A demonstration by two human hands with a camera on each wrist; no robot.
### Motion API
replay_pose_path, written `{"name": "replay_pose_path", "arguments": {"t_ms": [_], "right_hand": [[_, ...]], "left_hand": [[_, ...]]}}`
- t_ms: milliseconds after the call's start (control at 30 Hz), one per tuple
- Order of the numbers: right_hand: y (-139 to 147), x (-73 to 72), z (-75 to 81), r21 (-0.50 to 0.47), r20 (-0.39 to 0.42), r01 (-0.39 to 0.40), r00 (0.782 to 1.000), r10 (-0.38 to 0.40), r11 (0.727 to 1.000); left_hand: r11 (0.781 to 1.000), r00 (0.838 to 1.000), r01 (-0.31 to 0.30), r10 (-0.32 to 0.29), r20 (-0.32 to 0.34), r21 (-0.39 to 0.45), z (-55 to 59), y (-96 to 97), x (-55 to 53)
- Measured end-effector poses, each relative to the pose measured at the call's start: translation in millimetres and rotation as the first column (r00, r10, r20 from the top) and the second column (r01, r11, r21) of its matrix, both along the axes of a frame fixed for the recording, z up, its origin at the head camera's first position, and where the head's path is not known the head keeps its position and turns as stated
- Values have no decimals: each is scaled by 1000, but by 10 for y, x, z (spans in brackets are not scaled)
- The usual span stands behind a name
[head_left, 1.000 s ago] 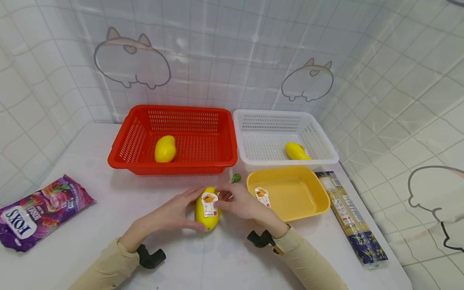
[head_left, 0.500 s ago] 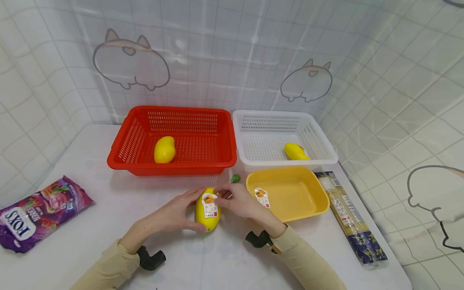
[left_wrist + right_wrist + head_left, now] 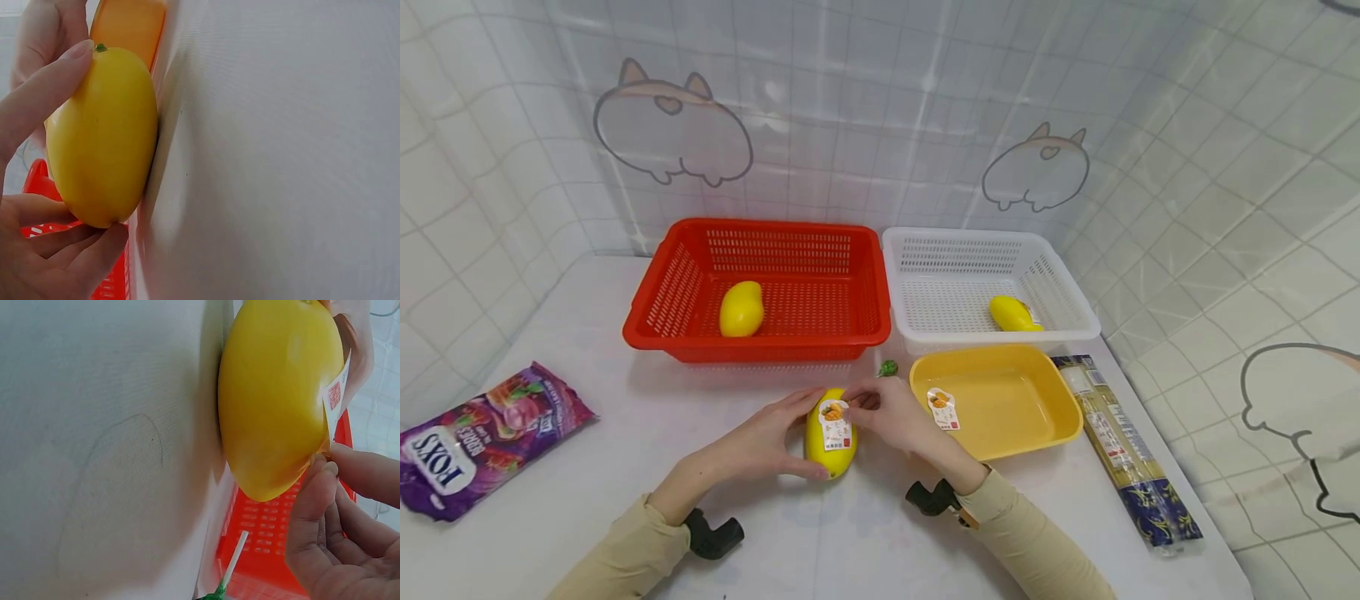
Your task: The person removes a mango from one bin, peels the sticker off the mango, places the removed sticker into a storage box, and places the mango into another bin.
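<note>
A yellow mango (image 3: pixel 818 454) lies on the white table, a white label sticker (image 3: pixel 835 427) with an orange fruit picture on its upper face. My left hand (image 3: pixel 748 442) holds the mango between its ends, the thumb by the green stem tip (image 3: pixel 101 47) and the fingers at the opposite end. With thumb and fingertips, my right hand (image 3: pixel 898 421) pinches the label's edge. In the right wrist view part of the label (image 3: pixel 335 397) stands away from the curved skin. Most of its printed face is hidden there.
Behind stand a red basket (image 3: pixel 760 342) and a white basket (image 3: pixel 992 336), each with one mango in it. A yellow tub (image 3: pixel 1007 400) bearing a similar label is at right, beside a long clear packet (image 3: pixel 1123 450). A green-wrapped lollipop (image 3: pixel 888 367) and purple candy bag (image 3: pixel 490 437) lie around.
My right thumb and fingertips have shifted slightly upward along the label's right edge. The left hand and the mango stay almost where they were.
</note>
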State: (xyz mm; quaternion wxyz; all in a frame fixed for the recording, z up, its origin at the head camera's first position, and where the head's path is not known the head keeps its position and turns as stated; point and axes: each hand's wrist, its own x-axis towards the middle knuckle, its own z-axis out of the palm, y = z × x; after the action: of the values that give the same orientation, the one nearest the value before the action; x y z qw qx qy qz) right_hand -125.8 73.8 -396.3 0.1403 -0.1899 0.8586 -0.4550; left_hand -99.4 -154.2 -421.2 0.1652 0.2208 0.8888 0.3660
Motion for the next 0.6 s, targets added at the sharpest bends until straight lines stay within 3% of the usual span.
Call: {"name": "replay_pose_path", "arguments": {"t_ms": [600], "right_hand": [[-16,-12,-20,31,-53,-3,999,5,1000]], "left_hand": [[1000,1000,12,-12,-12,1,0,2,-3]]}}
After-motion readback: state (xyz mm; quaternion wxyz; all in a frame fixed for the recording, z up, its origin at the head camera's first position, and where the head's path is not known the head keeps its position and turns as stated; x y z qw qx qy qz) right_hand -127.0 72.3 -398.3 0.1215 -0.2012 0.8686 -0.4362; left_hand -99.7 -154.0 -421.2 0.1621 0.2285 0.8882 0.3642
